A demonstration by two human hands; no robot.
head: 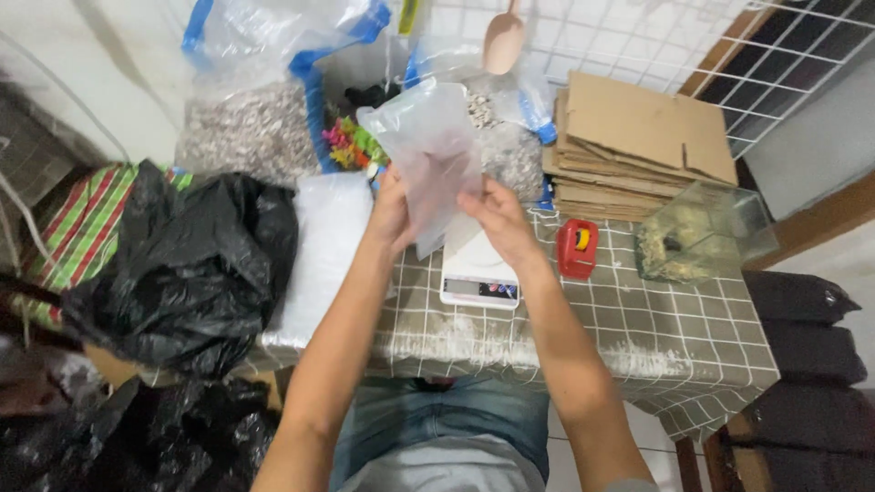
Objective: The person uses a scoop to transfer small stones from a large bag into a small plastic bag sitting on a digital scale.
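Both my hands hold up a small clear plastic bag [433, 150] above a white digital kitchen scale [476, 273]. My left hand [390, 211] pinches the bag's left lower edge, and my right hand [497, 219] grips its right lower edge. The bag looks empty and stands upright between my fingers. The scale sits on a low table covered by a checked grey cloth [656, 319], and my hands hide part of it.
Large clear sacks of grey gravel [246, 128] stand behind the scale, one with a wooden scoop [503, 38] in it. Flat cardboard sheets [638, 146], a red tape dispenser [578, 246] and a small glass tank [702, 232] lie right. Black plastic bags [191, 264] sit left.
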